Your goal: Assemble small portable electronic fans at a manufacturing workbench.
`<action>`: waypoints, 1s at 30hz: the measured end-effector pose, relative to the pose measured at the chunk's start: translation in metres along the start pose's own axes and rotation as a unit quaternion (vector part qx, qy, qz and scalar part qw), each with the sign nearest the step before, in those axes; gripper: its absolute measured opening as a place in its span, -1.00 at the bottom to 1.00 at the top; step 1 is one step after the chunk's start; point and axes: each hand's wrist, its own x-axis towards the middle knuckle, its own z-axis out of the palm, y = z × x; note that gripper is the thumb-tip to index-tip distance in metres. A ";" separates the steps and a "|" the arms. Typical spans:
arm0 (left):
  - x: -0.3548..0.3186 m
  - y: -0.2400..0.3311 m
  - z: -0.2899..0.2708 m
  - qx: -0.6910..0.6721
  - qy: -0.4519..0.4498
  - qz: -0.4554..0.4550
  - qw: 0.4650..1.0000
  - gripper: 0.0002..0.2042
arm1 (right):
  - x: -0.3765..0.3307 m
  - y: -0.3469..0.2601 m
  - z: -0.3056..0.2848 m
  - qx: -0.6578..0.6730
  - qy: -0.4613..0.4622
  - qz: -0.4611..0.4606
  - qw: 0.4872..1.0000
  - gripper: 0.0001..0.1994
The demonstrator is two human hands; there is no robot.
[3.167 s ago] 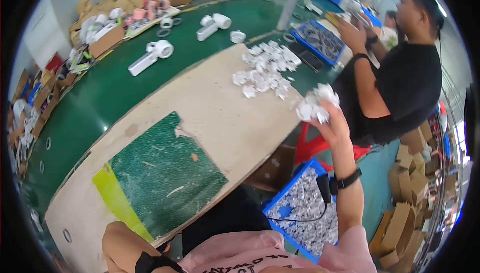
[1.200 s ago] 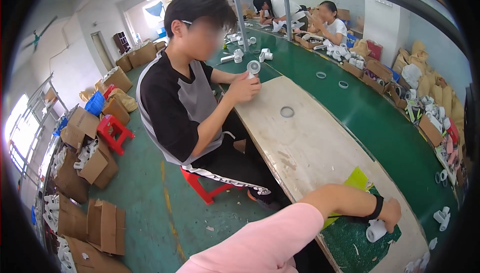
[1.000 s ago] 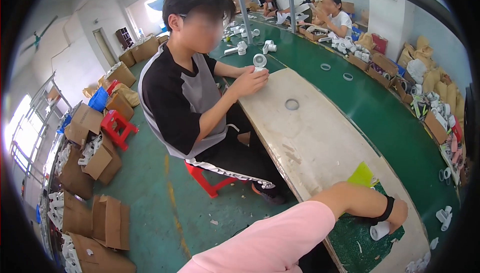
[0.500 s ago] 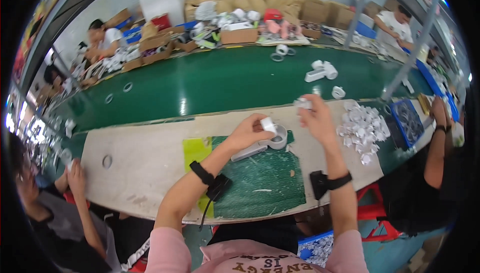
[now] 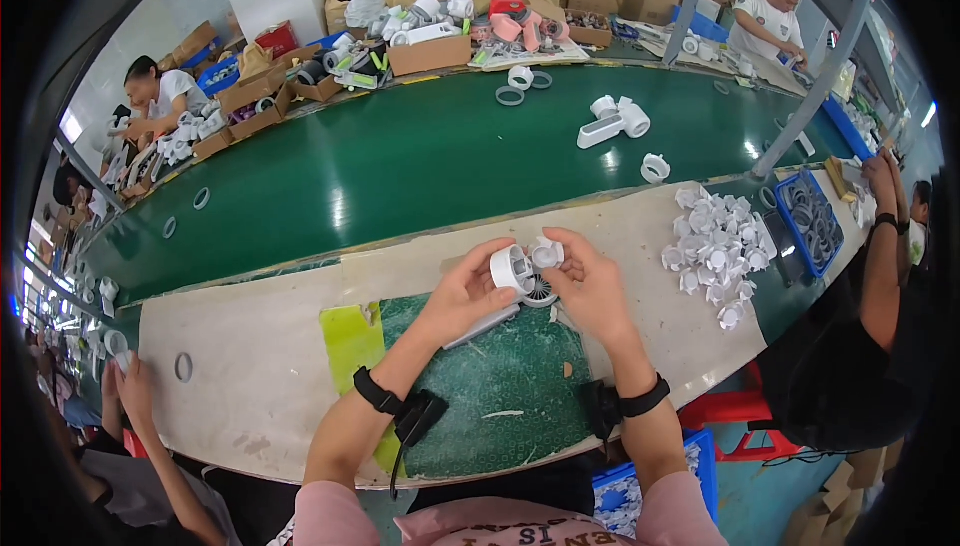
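Head view. Left hand (image 5: 468,291) closed around white handheld fan body (image 5: 510,276), handle slanting down-left onto green cutting mat (image 5: 500,396). Right hand (image 5: 590,286) gripping small white round cap (image 5: 546,252) at fingertips, held against fan head. Both raised just above beige worktop (image 5: 260,366). Pile of white caps (image 5: 720,241) to right, blue tray (image 5: 812,221) beyond it. Green conveyor belt (image 5: 400,161) behind, carrying another white fan (image 5: 612,122).

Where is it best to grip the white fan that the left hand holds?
Probably by the long handle, from the left. It slants down from the round head over the green mat and lies free, while the right hand works at the head.
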 end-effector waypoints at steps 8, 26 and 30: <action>-0.004 -0.001 0.016 0.185 0.057 0.028 0.981 -0.38 | -0.004 -0.008 0.004 -0.105 0.042 -0.041 0.993 -0.66; -0.008 0.012 0.031 0.358 0.105 0.090 0.923 -0.40 | -0.008 -0.007 0.016 -0.115 0.062 0.002 0.991 -0.77; -0.008 0.011 0.032 0.364 0.109 0.091 0.920 -0.41 | -0.008 -0.003 0.016 -0.103 0.099 -0.020 0.990 -0.79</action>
